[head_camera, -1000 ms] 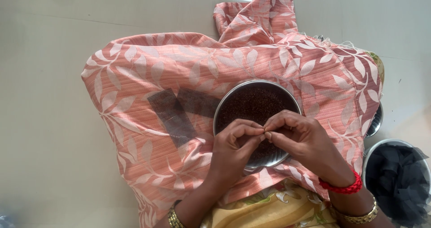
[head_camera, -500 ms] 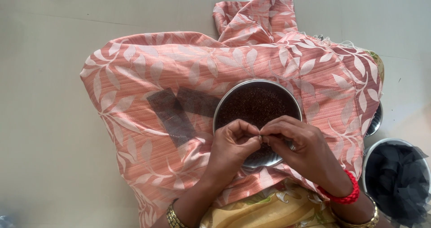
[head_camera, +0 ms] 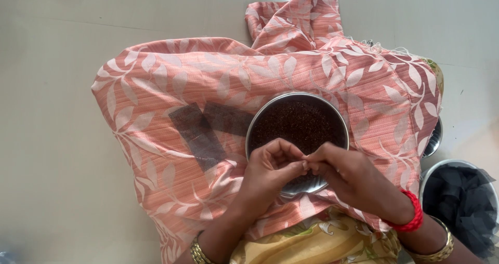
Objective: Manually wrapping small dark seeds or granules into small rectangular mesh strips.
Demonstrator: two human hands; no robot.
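A round steel plate [head_camera: 258,122] filled with dark reddish-brown grains [head_camera: 299,121] rests on my lap, on pink cloth with a pale leaf print [head_camera: 171,87]. My left hand [head_camera: 267,170] and my right hand [head_camera: 348,175] meet over the plate's near edge, fingertips pinched together. Whatever is pinched between them is too small to see. Two dark mesh strips [head_camera: 200,131] lie on the cloth left of the plate. Gold bangles show on both wrists, and a red bangle on the right.
A steel container [head_camera: 457,165] holding black mesh fabric [head_camera: 460,201] stands on the floor at the lower right. Another steel vessel's rim [head_camera: 435,136] peeks from under the cloth. Pale tiled floor [head_camera: 52,139] surrounds me.
Both hands stayed over the plate's near edge, with the fingertips shifting slightly and staying pinched together.
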